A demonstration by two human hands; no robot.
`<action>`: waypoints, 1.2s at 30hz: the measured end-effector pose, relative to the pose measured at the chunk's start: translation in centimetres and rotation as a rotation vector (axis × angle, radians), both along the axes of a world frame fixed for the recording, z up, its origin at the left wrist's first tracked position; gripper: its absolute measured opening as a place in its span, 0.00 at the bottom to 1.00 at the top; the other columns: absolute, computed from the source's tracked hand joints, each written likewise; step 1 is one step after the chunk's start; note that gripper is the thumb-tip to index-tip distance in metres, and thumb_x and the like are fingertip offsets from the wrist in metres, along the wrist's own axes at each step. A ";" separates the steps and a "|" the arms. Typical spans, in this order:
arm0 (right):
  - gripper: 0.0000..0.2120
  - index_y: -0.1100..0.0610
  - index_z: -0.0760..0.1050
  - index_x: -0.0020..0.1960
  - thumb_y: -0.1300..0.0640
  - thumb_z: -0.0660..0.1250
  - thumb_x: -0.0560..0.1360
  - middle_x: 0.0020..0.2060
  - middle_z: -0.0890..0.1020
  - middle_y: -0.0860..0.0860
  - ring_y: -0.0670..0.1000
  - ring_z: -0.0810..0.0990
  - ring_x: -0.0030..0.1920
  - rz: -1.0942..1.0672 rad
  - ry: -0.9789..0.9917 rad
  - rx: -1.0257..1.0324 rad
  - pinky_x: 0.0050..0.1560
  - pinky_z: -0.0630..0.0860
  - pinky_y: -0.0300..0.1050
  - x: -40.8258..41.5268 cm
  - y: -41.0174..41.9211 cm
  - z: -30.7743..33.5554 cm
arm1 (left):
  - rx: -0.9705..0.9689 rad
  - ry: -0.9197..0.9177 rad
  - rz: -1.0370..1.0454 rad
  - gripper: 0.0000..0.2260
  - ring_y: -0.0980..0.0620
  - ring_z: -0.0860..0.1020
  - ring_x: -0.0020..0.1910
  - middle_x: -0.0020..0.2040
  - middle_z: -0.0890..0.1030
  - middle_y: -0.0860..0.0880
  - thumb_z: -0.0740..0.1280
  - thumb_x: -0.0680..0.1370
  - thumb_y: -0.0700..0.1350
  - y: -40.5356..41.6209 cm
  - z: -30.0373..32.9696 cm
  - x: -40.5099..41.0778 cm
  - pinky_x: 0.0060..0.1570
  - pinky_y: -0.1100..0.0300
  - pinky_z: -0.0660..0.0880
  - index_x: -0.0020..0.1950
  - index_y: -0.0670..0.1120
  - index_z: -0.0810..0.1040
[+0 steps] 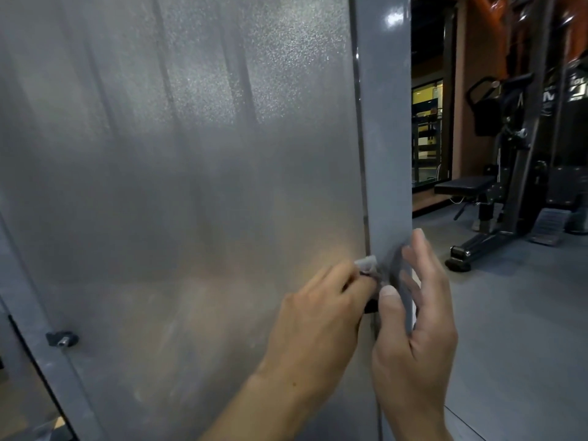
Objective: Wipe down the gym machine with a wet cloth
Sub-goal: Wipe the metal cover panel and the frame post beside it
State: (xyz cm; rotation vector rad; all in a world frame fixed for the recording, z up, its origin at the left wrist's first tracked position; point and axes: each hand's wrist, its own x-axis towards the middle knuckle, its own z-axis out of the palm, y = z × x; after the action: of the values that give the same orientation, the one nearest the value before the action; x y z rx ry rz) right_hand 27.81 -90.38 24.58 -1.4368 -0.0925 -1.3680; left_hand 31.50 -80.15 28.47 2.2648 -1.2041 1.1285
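A tall frosted grey panel (191, 186) of the gym machine fills the left and middle of the head view, edged on the right by a glossy grey upright post (386, 138). My left hand (321, 319) pinches a small whitish piece of cloth (367, 263) against the seam between panel and post. My right hand (416, 319) rests on the post's right edge, its fingers wrapped round the edge and its thumb pressing the post's face. A small black clip sits between my two hands, mostly hidden.
A black fastening clip (62, 338) sits low on the panel's slanted left frame. To the right is grey gym floor (509, 313), a black bench machine (496, 202) and a dark doorway (428, 128) beyond.
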 end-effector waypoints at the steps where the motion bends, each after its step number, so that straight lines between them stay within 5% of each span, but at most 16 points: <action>1: 0.30 0.54 0.62 0.80 0.64 0.59 0.78 0.77 0.68 0.43 0.46 0.67 0.77 -0.005 -0.008 -0.005 0.74 0.69 0.50 -0.1 0.0 0.0 | 0.016 0.001 0.001 0.06 0.52 0.76 0.46 0.49 0.74 0.56 0.70 0.79 0.48 0.1 -0.2 0.2 0.31 0.49 0.78 0.55 0.54 0.80; 7: 0.29 0.55 0.63 0.80 0.64 0.59 0.79 0.77 0.68 0.44 0.48 0.67 0.77 -0.039 -0.020 -0.034 0.74 0.69 0.59 -0.6 -0.5 0.1 | -0.220 -0.125 0.038 0.04 0.50 0.77 0.42 0.48 0.77 0.50 0.69 0.82 0.44 0.1 5.5 0.2 0.37 0.54 0.77 0.54 0.46 0.81; 14: 0.28 0.56 0.64 0.79 0.64 0.60 0.79 0.76 0.69 0.44 0.50 0.69 0.76 -0.052 -0.032 -0.017 0.72 0.70 0.60 -0.7 -0.9 -0.1 | 0.066 0.010 0.034 0.07 0.52 0.74 0.47 0.49 0.72 0.55 0.72 0.79 0.44 0.3 -0.6 0.0 0.30 0.50 0.77 0.55 0.51 0.78; 20: 0.27 0.55 0.67 0.77 0.63 0.60 0.78 0.71 0.73 0.43 0.51 0.73 0.70 -0.079 -0.011 -0.033 0.65 0.75 0.58 -0.9 -0.8 0.0 | -0.085 -0.051 0.054 0.05 0.50 0.76 0.44 0.47 0.75 0.52 0.73 0.78 0.41 -0.1 3.4 0.1 0.32 0.47 0.78 0.53 0.49 0.81; 24: 0.26 0.55 0.69 0.76 0.62 0.60 0.78 0.69 0.74 0.44 0.50 0.75 0.67 -0.088 -0.001 -0.029 0.62 0.75 0.50 -0.8 -1.1 -0.1 | 0.011 -0.029 0.101 0.09 0.51 0.73 0.45 0.47 0.73 0.54 0.75 0.75 0.41 -0.1 2.0 -0.4 0.30 0.49 0.76 0.51 0.50 0.80; 32: 0.26 0.55 0.70 0.75 0.63 0.61 0.77 0.66 0.74 0.43 0.51 0.76 0.65 -0.092 0.008 -0.047 0.60 0.76 0.47 -0.7 -0.3 0.0 | 0.138 0.015 0.101 0.06 0.55 0.72 0.42 0.46 0.76 0.55 0.76 0.74 0.47 -1.3 1.0 -1.2 0.24 0.63 0.62 0.48 0.51 0.82; 36: 0.25 0.53 0.70 0.75 0.62 0.60 0.78 0.65 0.74 0.40 0.49 0.76 0.64 -0.111 0.031 -0.058 0.59 0.75 0.47 -0.9 -0.7 -0.1 | 0.147 0.012 0.123 0.09 0.52 0.75 0.40 0.43 0.75 0.53 0.78 0.70 0.44 -0.5 0.4 -1.1 0.25 0.61 0.58 0.47 0.51 0.80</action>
State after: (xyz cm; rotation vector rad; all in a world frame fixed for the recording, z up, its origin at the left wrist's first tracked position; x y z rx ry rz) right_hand 26.93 -91.13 24.48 -1.5302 -0.0329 -1.4426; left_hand 30.39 -80.63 28.84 2.4820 -1.1936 1.0997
